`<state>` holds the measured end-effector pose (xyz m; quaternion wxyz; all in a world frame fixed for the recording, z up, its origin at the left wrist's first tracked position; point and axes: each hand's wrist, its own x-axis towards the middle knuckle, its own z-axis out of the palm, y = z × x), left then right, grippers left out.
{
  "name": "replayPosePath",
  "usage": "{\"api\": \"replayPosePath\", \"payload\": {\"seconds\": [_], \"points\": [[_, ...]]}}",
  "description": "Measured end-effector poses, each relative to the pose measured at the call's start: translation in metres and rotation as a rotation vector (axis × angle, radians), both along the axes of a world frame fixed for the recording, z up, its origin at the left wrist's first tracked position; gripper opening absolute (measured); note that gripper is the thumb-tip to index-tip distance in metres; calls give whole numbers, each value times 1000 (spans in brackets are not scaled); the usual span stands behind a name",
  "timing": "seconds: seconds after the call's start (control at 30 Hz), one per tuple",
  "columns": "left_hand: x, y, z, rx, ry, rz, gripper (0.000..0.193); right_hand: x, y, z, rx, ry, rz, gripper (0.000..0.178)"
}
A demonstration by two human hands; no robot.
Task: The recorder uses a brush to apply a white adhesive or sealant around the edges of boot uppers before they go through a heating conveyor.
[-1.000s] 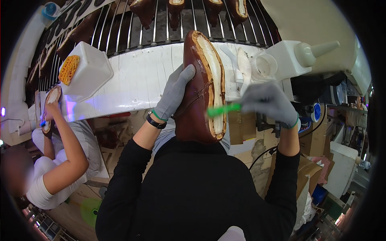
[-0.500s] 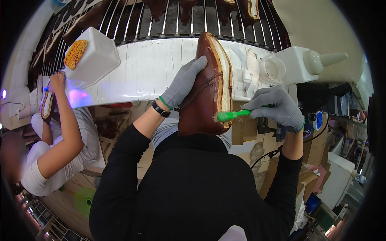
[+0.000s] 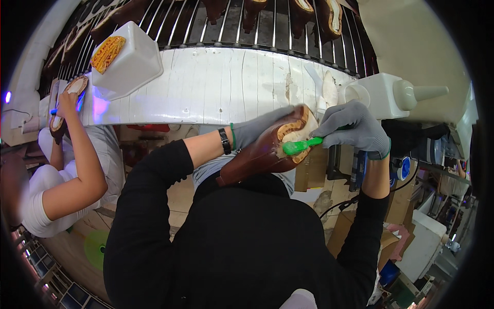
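Observation:
A dark brown leather boot (image 3: 256,154), without an outsole, lies tilted above my lap with its pale underside and tan rim facing right. My left hand (image 3: 259,125), in a grey glove, is closed around its far side; part of the fingers is hidden behind the boot. In my gloved right hand (image 3: 356,129) is a small green brush (image 3: 297,147), pinched by its handle. The bristles touch the rim of the boot's underside near the end closest to me.
A white bench (image 3: 206,77) runs ahead, with a metal-bar rack (image 3: 247,31) of boots behind it. To the right are a white cup (image 3: 356,93) and a nozzled bottle (image 3: 383,95); a white container (image 3: 128,64) stands left. A co-worker's hand (image 3: 67,104) holds another shoe.
My left hand has turned the boot from upright to a slant, its underside now swung further toward my right hand. The green brush stays at the rim.

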<state>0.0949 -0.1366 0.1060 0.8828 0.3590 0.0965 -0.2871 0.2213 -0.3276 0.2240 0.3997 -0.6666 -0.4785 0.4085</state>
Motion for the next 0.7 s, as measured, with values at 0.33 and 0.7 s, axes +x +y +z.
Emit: {"api": "replayPosePath", "payload": {"seconds": [0.33, 0.7], "points": [[-25, 9, 57, 403, -225, -239, 49, 17, 19, -10, 22, -1, 37, 26], [-21, 10, 51, 532, -447, -401, 52, 16, 10, -1, 4, 9, 31, 27]]}}
